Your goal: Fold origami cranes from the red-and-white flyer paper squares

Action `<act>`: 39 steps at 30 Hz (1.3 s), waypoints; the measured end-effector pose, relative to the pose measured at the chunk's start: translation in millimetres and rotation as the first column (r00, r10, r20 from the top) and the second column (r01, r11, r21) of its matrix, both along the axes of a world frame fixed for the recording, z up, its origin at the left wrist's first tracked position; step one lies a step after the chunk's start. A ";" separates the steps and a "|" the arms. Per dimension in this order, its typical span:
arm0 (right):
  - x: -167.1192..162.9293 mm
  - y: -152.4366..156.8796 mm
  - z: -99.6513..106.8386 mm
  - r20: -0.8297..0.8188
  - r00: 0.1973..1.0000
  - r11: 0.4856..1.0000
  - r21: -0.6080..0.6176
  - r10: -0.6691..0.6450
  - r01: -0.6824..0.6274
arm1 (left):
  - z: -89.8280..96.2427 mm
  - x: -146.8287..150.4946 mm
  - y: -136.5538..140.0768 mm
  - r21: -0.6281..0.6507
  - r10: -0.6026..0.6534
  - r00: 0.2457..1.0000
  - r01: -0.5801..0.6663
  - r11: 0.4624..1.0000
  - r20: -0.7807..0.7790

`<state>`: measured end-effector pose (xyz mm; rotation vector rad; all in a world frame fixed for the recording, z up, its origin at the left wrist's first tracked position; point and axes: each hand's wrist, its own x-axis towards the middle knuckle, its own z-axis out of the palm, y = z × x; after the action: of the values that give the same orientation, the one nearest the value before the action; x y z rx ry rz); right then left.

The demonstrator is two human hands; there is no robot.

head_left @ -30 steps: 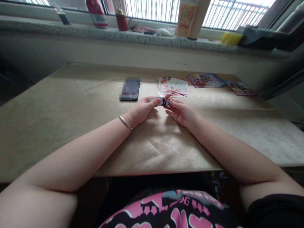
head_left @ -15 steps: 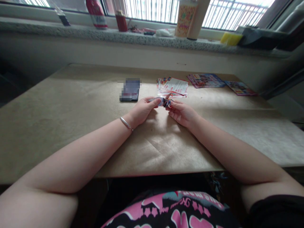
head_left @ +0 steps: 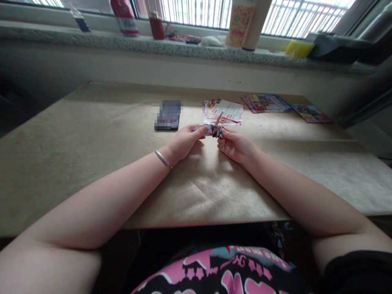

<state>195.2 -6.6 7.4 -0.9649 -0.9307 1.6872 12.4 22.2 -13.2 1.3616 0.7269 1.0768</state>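
Between my two hands, just above the table, is a small printed piece (head_left: pixel 216 131) that looks like card or paper, folded into a dark multicoloured bunch. A thin brownish point sticks up from it. My left hand (head_left: pixel 191 139) pinches its pale left end between thumb and fingers, with a silver bangle on the wrist. At the colourful right end, my right hand (head_left: pixel 234 145) pinches with thumb and forefinger, its other fingers curled in. The fingers partly cover the piece, so its exact kind is unclear. Just beyond it lies a spread of printed sheets (head_left: pixel 226 110) with red edges.
A dark phone-like slab (head_left: pixel 168 116), its face blurred, lies left of the sheets on the tan table (head_left: pixel 92 151). Colourful packets (head_left: pixel 266 103) and another packet (head_left: pixel 312 113) lie at the back right. Bottles, a patterned cup (head_left: pixel 239 24) and a yellow item (head_left: pixel 298 49) stand on the windowsill.
The brownish point on the held piece now stands higher and more upright. My right fingers have shifted slightly and curled in more; my left hand keeps nearly the same grip.
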 end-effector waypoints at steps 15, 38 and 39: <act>-3.2 -5.2 5.6 -0.104 0.994 0.999 -0.001 0.037 -0.037 | 7.0 4.5 -7.4 0.027 0.037 0.999 -0.036 0.999 -0.029; 1.3 -5.4 4.5 -0.225 0.972 0.992 -0.094 0.066 -0.089 | 10.2 1.1 -9.9 -0.221 -0.148 0.942 0.220 0.950 0.303; 1.2 -5.3 4.2 -0.237 0.969 0.992 -0.085 0.068 -0.090 | 11.0 1.2 -10.5 -0.238 -0.152 0.934 0.236 0.942 0.324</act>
<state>196.4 -11.8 11.6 -0.7776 -0.7467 1.8809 13.7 11.6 -2.1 0.9819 0.4803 0.9570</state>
